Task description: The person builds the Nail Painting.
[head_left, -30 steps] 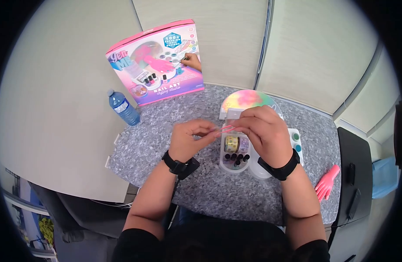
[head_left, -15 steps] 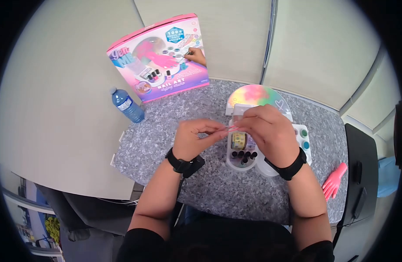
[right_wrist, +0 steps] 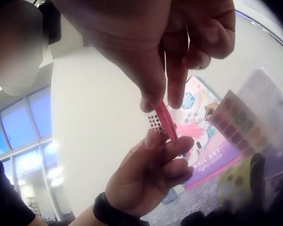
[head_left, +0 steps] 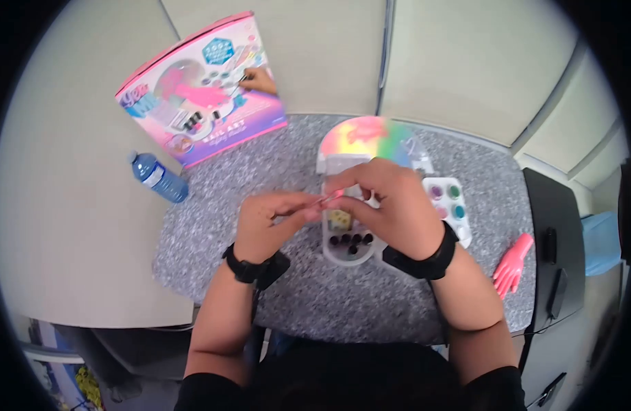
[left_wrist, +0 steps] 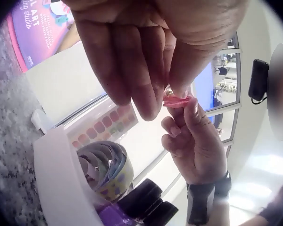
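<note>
Pink tweezers [right_wrist: 166,121] are pinched between the thumb and fingers of the right hand [head_left: 398,205], their tips pointing at the left hand [head_left: 264,222]. Between its thumb and index finger the left hand holds a small clear sheet with dark dots [right_wrist: 154,121], right beside the tweezer tips. Whether the tips grip a dot cannot be told. Both hands are raised over a clear tray [head_left: 348,259] holding patterned tape rolls [left_wrist: 114,175] and several black-capped bottles [left_wrist: 140,197]. Behind the rolls a sheet of coloured nail shapes [left_wrist: 106,123] leans in the left wrist view.
A printed box [head_left: 213,96] stands at the back left, near a water bottle [head_left: 159,178]. A rainbow-coloured arched piece [head_left: 360,137] is behind the tray. To the right are a white palette of coloured pots [head_left: 459,226] and a pink model hand [head_left: 513,266].
The head view has shifted, so the scene sits further left. The right hand has turned slightly, and its tweezers are closer in against the left hand's fingertips.
</note>
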A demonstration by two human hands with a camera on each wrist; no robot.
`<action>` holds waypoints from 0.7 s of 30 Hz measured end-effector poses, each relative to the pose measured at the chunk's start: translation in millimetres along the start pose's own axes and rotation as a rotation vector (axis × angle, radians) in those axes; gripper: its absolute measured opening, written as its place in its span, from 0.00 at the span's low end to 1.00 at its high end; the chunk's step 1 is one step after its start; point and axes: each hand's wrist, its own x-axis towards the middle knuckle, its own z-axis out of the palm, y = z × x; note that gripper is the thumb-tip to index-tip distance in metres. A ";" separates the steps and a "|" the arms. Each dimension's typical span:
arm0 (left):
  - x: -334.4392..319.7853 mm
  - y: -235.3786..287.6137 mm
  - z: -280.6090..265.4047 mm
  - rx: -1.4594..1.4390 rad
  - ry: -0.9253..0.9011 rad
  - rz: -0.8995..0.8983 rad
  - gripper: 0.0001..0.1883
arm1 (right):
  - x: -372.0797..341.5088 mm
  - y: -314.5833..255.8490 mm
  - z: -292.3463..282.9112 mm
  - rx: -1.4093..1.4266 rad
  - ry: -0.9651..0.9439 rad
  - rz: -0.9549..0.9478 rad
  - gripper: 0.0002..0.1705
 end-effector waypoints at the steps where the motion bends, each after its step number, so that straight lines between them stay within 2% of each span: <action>1: -0.5 -3.0 2.1 -0.064 -0.032 -0.040 0.12 | 0.1 -1.0 -4.7 0.026 -0.052 0.063 0.07; 2: -4.6 -7.5 -1.1 -0.139 -0.136 -0.003 0.17 | 0.2 8.4 -0.5 0.070 -0.066 0.067 0.07; 3: -1.8 -7.8 0.6 -0.154 -0.149 0.004 0.17 | 2.0 8.9 -9.1 0.051 -0.063 0.076 0.07; 5: -3.3 -8.6 2.3 -0.056 -0.161 0.019 0.22 | 6.0 11.5 -20.6 -0.028 -0.164 0.293 0.08; 6: -2.4 -11.3 -0.2 0.015 -0.168 0.023 0.24 | 4.2 19.1 -23.8 -0.070 -0.134 0.260 0.09; 9: 0.5 -17.6 -3.0 0.008 -0.070 0.041 0.22 | 0.1 39.4 -20.8 -0.211 -0.072 0.287 0.10; 13: 4.0 -14.9 -2.4 0.048 -0.016 0.065 0.20 | -6.0 63.1 -2.7 -0.250 -0.109 0.324 0.11; 21: 6.0 -18.1 1.6 0.154 0.072 0.057 0.14 | -15.0 65.0 16.8 -0.465 -0.142 0.334 0.08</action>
